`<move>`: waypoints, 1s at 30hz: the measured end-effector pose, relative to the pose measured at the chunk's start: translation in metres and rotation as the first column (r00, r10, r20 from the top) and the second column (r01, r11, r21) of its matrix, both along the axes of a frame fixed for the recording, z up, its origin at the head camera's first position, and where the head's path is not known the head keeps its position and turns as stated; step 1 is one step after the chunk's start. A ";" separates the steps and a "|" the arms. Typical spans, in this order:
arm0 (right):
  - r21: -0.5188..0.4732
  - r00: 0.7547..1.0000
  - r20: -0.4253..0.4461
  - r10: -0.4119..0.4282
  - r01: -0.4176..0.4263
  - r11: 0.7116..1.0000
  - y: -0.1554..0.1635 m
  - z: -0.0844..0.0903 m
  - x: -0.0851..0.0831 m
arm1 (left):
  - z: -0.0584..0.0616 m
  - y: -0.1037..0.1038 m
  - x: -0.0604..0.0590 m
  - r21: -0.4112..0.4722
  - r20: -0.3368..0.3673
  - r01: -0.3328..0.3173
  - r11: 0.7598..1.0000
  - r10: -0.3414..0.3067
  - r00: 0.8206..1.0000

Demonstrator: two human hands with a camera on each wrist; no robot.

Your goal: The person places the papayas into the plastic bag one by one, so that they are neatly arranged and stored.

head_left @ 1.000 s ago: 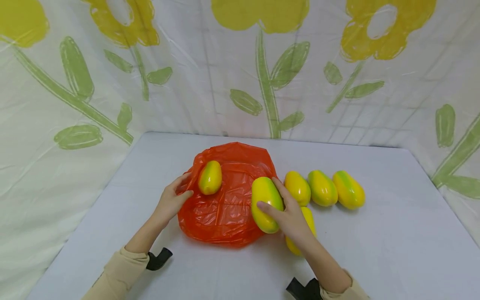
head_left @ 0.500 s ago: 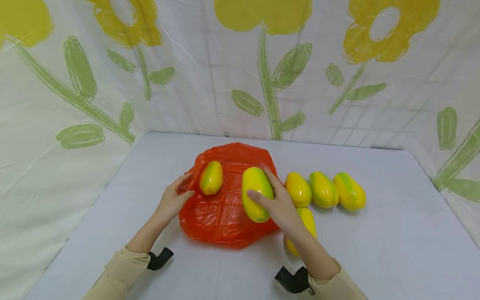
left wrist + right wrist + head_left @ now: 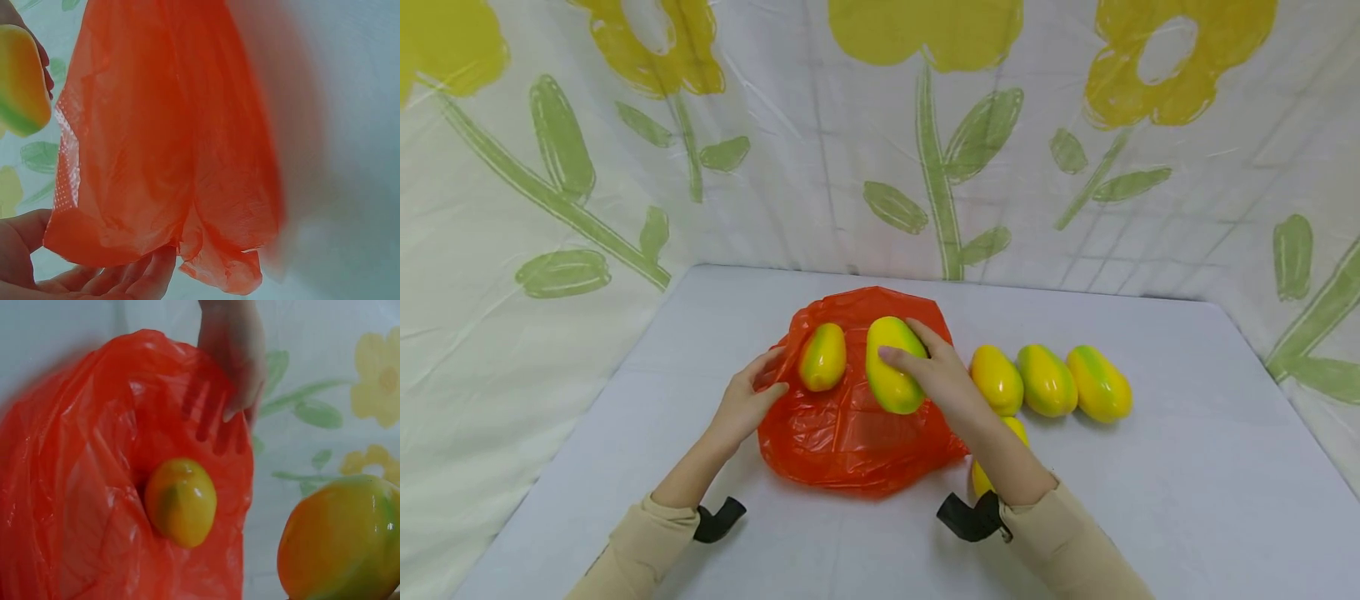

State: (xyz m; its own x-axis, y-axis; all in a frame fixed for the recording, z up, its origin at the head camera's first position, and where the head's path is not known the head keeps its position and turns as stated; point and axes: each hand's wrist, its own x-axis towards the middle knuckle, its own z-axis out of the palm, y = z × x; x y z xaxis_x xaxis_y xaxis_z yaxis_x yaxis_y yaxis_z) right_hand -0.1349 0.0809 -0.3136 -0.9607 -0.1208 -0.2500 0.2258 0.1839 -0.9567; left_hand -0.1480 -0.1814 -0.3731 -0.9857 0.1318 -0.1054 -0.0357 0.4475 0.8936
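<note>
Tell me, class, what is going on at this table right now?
A person is handling yellow-green toy mangoes and an orange plastic bag on a white table. The left hand holds the bag's edge, and one mango in the bag lies by it. The right hand grips a second mango over the bag. Three more mangoes in a row lie to the right, and another, the hidden mango, is partly covered by the right forearm.
</note>
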 end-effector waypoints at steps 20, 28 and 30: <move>0.030 0.998 0.066 0.014 -0.016 0.999 -0.020 -0.007 -0.049 | 0.000 -0.002 0.000 -0.001 -0.013 0.004 1.000 -0.004 1.000; 0.057 0.996 0.087 -0.018 0.013 0.998 -0.023 -0.018 -0.057 | -0.001 -0.004 -0.001 0.003 -0.019 0.001 1.000 -0.001 1.000; 0.053 0.994 0.103 -0.030 0.025 0.998 -0.024 -0.021 -0.060 | -0.002 -0.004 -0.002 0.001 -0.011 0.002 1.000 -0.002 1.000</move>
